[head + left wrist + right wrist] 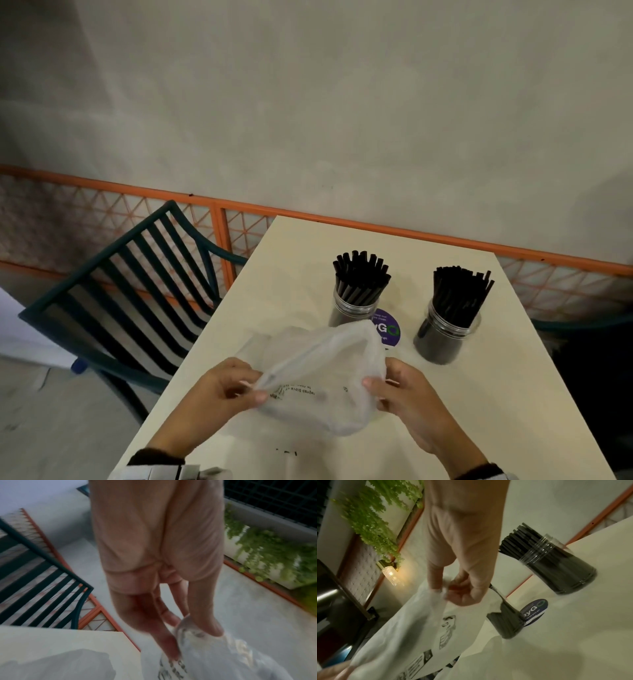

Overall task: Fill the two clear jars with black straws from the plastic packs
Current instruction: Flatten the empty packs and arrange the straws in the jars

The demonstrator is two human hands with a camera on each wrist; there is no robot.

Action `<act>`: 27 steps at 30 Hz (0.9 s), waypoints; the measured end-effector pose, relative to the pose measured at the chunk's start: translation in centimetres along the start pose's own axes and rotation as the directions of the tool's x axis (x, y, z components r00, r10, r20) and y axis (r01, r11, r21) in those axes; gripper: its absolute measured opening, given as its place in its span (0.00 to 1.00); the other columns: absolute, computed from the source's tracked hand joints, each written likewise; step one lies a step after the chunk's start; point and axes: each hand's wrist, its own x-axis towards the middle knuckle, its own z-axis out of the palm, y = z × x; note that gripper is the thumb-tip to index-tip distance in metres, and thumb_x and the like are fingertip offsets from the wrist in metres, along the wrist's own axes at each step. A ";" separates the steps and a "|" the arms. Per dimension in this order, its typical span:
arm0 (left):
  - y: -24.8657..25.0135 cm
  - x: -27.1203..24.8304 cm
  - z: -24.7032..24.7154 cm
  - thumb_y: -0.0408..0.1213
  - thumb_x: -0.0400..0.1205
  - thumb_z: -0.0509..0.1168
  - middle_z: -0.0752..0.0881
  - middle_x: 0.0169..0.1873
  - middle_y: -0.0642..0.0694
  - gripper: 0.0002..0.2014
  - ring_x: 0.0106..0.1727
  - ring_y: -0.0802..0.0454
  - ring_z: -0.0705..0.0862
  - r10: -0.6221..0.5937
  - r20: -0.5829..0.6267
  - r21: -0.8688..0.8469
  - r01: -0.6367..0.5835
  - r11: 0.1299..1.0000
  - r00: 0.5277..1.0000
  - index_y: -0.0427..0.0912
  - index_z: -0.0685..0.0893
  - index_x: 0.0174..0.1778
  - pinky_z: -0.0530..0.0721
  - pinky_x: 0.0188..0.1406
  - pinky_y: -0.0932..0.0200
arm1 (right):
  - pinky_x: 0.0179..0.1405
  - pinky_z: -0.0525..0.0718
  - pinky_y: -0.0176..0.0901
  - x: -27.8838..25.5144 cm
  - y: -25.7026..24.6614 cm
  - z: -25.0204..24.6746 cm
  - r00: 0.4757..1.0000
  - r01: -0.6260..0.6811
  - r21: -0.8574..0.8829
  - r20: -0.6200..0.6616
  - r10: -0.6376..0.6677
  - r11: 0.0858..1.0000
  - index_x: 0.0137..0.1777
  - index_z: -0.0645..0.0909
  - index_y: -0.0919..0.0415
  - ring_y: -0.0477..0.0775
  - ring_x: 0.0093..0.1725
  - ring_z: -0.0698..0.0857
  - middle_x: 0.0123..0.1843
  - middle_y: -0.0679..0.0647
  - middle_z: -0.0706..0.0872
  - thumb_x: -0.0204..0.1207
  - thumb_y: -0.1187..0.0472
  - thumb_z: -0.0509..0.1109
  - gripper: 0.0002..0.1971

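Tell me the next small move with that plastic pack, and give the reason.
Probably set the plastic pack aside on the table. Both hands, left hand and right hand, pinch it, it looks limp and empty, and both jars already stand packed with black straws.

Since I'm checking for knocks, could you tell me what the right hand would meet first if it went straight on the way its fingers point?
Probably only more of the bag the right hand already pinches; beyond it, likely the left hand. Depth is unclear.
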 end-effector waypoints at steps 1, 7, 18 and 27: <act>-0.2 0.2 -0.3 0.36 0.66 0.77 0.82 0.43 0.50 0.04 0.36 0.62 0.82 0.028 -0.024 0.085 -0.026 0.996 0.999 0.45 0.89 0.33 0.75 0.38 0.74 | 0.37 0.82 0.43 0.2 0.3 0.7 0.998 0.025 -0.076 -0.050 -0.029 0.997 0.49 0.83 0.62 0.58 0.42 0.85 0.47 0.64 0.90 0.72 0.69 0.72 0.07; -2.1 1.6 -1.6 0.21 0.70 0.68 0.70 0.22 0.44 0.15 0.23 0.58 0.66 0.176 -0.335 0.175 -0.123 0.977 0.926 0.40 0.69 0.27 0.65 0.21 0.70 | 0.25 0.67 0.32 0.9 1.6 3.0 0.823 0.146 -0.481 -0.426 -0.375 0.865 0.29 0.64 0.58 0.47 0.27 0.62 0.26 0.52 0.66 0.63 0.82 0.61 0.18; -3.2 1.4 -4.1 0.53 0.64 0.75 0.91 0.48 0.43 0.22 0.53 0.49 0.88 -0.015 0.235 -0.185 0.060 0.981 0.972 0.43 0.89 0.49 0.83 0.58 0.62 | 0.39 0.86 0.38 0.3 2.8 2.6 1.000 0.029 -0.005 0.006 -0.029 1.000 0.52 0.84 0.66 0.50 0.38 0.87 0.39 0.55 0.89 0.69 0.65 0.73 0.12; -4.1 2.7 -3.4 0.29 0.64 0.62 0.73 0.28 0.48 0.10 0.24 0.62 0.68 0.452 -0.287 0.300 -0.369 0.880 0.845 0.46 0.68 0.27 0.66 0.25 0.67 | 0.30 0.69 0.29 1.2 3.6 4.7 0.768 0.321 -0.585 -0.299 -0.567 0.744 0.26 0.60 0.45 0.38 0.28 0.67 0.29 0.44 0.69 0.59 0.59 0.61 0.12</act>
